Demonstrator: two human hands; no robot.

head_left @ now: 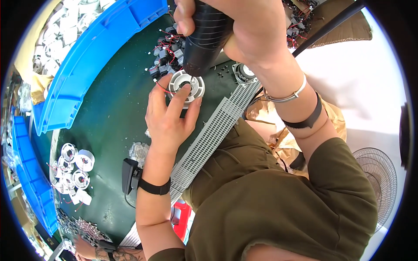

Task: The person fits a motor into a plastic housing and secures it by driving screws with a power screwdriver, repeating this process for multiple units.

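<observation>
My right hand (254, 26) is wrapped around a black cylindrical electric screwdriver (208, 37), held nearly upright with its tip down. Below that tip lies a white round plastic housing (199, 89) with slots around its rim. My left hand (167, 119) grips the housing by its sides, one finger pressed on a small dark part with red and black wires in its middle. Whether the tip touches a screw is hard to make out. Just beyond the housing lies a pile of small grey wired parts (167, 54).
A perforated grey metal strip (213, 132) runs along the green table's (111, 104) near edge. Loose screws (223, 71) lie beside a round metal-framed part (244, 74). Blue bins (69, 93) and finished-looking white housings (75, 167) stand left. Another person's hand (85, 249) shows at lower left.
</observation>
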